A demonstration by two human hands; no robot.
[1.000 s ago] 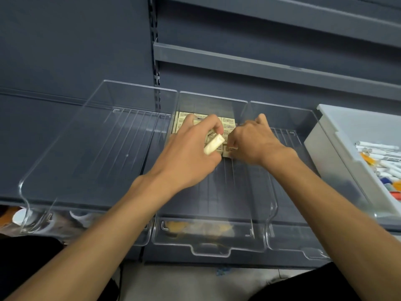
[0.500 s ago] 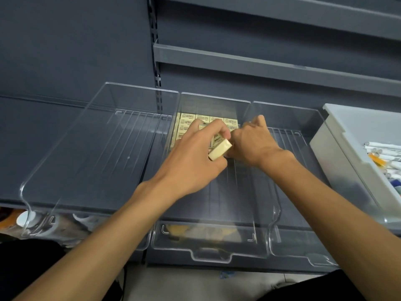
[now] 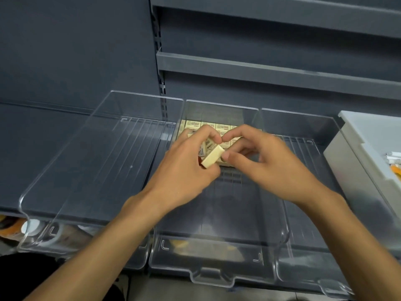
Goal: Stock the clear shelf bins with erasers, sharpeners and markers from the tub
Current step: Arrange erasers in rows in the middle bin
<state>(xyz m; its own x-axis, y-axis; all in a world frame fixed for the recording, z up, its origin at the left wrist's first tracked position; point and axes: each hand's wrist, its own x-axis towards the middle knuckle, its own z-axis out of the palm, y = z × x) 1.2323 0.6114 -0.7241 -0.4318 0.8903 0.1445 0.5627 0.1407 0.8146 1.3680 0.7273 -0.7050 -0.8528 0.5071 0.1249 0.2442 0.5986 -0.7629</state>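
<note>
Both hands are over the middle clear bin point(image 3: 217, 253), above rows of cream erasers point(image 3: 219, 126) packed at its back. My left hand point(image 3: 184, 170) grips a small bunch of erasers; one cream eraser point(image 3: 212, 156) sticks out toward the right. My right hand point(image 3: 258, 161) has its thumb and index finger curled around the end of that eraser, touching it. The left clear bin point(image 3: 86, 166) holds nothing. The right clear bin point(image 3: 303, 146) is mostly hidden by my right arm.
The grey tub point(image 3: 351, 161) stands at the right edge, with markers point(image 3: 393, 164) just visible inside. Dark grey shelves point(image 3: 260, 68) run above the bins. Under the bins, a lower shelf holds blurred items point(image 3: 32, 229).
My right hand has lifted off the eraser rows and come back to the eraser sticking out of my left hand. The left hand has drawn slightly toward me.
</note>
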